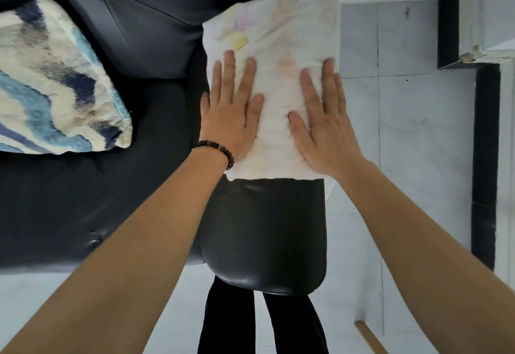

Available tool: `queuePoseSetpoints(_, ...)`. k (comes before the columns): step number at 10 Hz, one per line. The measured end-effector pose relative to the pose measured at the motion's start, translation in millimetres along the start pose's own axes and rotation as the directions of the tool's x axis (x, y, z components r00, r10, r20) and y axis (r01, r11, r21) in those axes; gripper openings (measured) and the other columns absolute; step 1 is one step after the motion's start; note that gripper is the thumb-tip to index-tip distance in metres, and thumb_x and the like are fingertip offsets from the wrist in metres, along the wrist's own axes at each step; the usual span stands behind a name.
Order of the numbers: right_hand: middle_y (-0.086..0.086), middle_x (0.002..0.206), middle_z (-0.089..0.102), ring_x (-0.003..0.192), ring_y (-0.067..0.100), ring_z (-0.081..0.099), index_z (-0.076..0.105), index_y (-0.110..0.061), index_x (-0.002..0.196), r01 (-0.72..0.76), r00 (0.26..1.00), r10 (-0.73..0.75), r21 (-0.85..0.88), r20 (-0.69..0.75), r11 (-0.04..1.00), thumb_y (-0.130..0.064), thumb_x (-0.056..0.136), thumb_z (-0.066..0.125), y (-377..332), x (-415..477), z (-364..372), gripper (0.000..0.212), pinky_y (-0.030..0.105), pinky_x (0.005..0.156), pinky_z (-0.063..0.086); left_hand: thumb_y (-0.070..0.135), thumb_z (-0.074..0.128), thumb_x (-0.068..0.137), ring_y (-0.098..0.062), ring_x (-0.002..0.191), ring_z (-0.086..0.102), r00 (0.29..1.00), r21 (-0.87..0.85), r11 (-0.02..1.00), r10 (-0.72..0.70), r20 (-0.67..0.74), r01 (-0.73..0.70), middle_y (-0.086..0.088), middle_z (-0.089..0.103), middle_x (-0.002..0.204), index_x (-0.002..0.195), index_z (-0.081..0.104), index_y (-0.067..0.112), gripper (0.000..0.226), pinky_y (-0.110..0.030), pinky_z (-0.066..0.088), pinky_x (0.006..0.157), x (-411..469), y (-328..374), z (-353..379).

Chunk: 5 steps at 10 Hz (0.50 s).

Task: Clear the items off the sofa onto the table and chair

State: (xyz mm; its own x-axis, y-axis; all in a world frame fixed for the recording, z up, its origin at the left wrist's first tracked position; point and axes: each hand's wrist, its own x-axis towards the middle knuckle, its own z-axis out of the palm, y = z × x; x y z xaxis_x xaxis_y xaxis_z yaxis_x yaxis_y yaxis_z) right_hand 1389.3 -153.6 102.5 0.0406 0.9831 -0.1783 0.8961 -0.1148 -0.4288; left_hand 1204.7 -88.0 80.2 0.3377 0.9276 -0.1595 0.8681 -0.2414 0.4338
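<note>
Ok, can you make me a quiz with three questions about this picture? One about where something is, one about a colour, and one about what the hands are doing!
1. Where is the folded white cloth?
A. On the floor
B. On the black padded armrest at the sofa's end
C. On top of the pillow

2. What colours are on the pillow lying on the sofa seat?
A. Red and green
B. All black
C. Blue, navy and cream

3. What are the left hand and right hand doing?
A. Pressing flat on the cloth, fingers spread
B. Making fists in the air
C. Holding the pillow

Answers:
1. B, since black padding shows just below the cloth's near edge.
2. C, since wavy blue and navy bands cross a cream cover.
3. A, since both palms lie open on the cloth.
</note>
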Motion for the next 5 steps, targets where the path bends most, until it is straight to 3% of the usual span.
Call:
queuePoseSetpoints(1,0.012,0.165,-0.011,0.152,0.031,-0.008,0.005,-0.022,0.159,0.016,1.000,-0.017,-0.027,-0.010,1.000,-0.054,0.101,0.025,5.5,2.5,8.1,0.069,0.030,0.119,0.001,0.054,0.012,0.101,-0.019,0.149,-0.011,0.999,-0.045,0.999,-0.030,-0.013,0.029,0.001,-0.014,0.162,0.152,-0.008,0.035,0.058,-0.057,0.023,0.114,1.8,-5.9,13.5)
queuePoseSetpoints(3,0.011,0.165,-0.007,0.151,0.035,0.003,0.005,-0.026,0.158,-0.042,0.999,0.042,-0.076,0.000,0.996,-0.054,0.100,0.026,-5.1,-5.8,0.5,0.068,0.047,0.120,0.021,0.049,0.017,0.102,-0.029,0.150,0.002,0.998,0.047,0.998,-0.037,-0.043,0.039,-0.010,0.000,0.163,0.155,0.009,0.027,0.058,-0.054,0.019,0.116,-14.3,4.4,-6.4)
queuePoseSetpoints(5,0.009,0.164,0.009,0.147,0.032,0.022,0.011,-0.022,0.156,-0.246,0.967,0.242,0.053,0.080,0.968,-0.058,0.101,0.026,-29.2,-82.0,-46.2,0.068,0.046,0.115,0.029,0.037,0.031,0.102,-0.030,0.142,0.030,0.972,-0.213,0.964,-0.192,-0.138,0.161,-0.013,0.031,0.155,0.148,0.036,0.009,0.053,-0.046,0.026,0.115,-131.1,35.2,-60.2)
